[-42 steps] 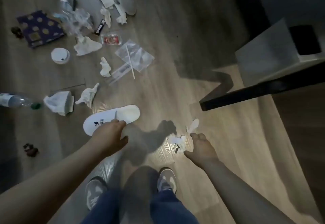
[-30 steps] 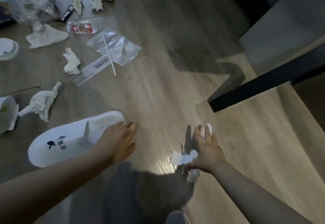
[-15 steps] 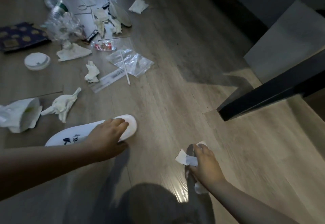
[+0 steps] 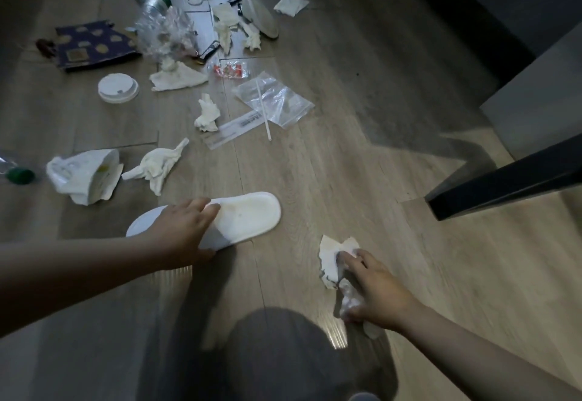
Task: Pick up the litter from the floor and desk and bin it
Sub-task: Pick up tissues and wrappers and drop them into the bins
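Your right hand [image 4: 374, 287] held crumpled tissue [image 4: 332, 254], fingers and thumb curled round it, down by the wood-plank floor [image 4: 362, 148]. Your left hand [image 4: 184, 232] gripped a white slipper [image 4: 248, 216] lying near that tissue. Beyond lay a plastic bag [image 4: 277, 101] and a cup lid [image 4: 118, 88]. A dark table leg [image 4: 504, 186] stood to the right.

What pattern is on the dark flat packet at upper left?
The packet is navy with pale gold spots; head view.

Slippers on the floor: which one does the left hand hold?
The white slipper nearest the person, gripped by the left hand; the other slipper lies untouched, farther off.
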The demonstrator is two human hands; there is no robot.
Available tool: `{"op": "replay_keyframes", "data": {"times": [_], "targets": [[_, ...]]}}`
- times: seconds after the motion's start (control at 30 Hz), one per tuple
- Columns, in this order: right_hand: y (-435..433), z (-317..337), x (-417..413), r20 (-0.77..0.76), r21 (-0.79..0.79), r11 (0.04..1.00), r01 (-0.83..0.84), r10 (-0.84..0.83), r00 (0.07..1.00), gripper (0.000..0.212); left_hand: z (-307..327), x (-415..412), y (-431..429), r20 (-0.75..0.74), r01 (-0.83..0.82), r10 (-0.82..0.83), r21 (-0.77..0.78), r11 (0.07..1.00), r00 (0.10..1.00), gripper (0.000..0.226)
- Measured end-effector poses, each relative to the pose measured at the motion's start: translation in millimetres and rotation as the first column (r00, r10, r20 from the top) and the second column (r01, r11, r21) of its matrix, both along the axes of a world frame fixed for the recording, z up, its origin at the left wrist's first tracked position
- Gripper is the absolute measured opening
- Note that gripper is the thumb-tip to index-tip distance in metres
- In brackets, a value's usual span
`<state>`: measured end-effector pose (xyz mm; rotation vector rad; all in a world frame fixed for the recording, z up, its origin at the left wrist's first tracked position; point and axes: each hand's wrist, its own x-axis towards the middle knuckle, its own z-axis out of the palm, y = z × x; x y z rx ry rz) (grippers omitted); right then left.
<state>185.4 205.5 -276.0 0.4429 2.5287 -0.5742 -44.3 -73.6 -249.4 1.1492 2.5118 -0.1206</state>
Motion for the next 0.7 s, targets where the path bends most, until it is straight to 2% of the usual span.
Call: {"op": "replay_keyframes", "data": {"times": [0.13, 0.37, 0.5, 0.57, 0.7], "targets": [[12, 0, 25, 0.102, 0.070, 0.996, -0.063, 0.056, 0.993, 0.120, -10, 2, 11, 0.013, 0.024, -0.024, -0.026, 0.999, 1.000, 0.097], [7, -11, 8, -0.024, -0.020, 0.993, 0.112, -0.113, 0.993, 0.107, -12, 1, 13, 0.018, -0.014, 0.014, -0.037, 0.999, 1.000, 0.106], [-6, -15, -27, -0.047, -0.043, 0.993, 0.114, -0.116, 0.992, 0.102, -6, -5, -4, 0.000, -0.084, 0.084, -0.067, 0.994, 0.996, 0.103], [-14, -17, -44, -0.046, -0.065, 0.987, 0.148, -0.151, 0.987, 0.093, -4, -7, -15, 0.005, -0.109, 0.110, -0.098, 0.989, 0.994, 0.102], [-29, -20, -67, -0.096, -0.067, 0.986, 0.153, -0.159, 0.983, 0.058, -1, -9, -36, 0.026, -0.157, 0.161, -0.106, 0.982, 0.987, 0.102]]}}
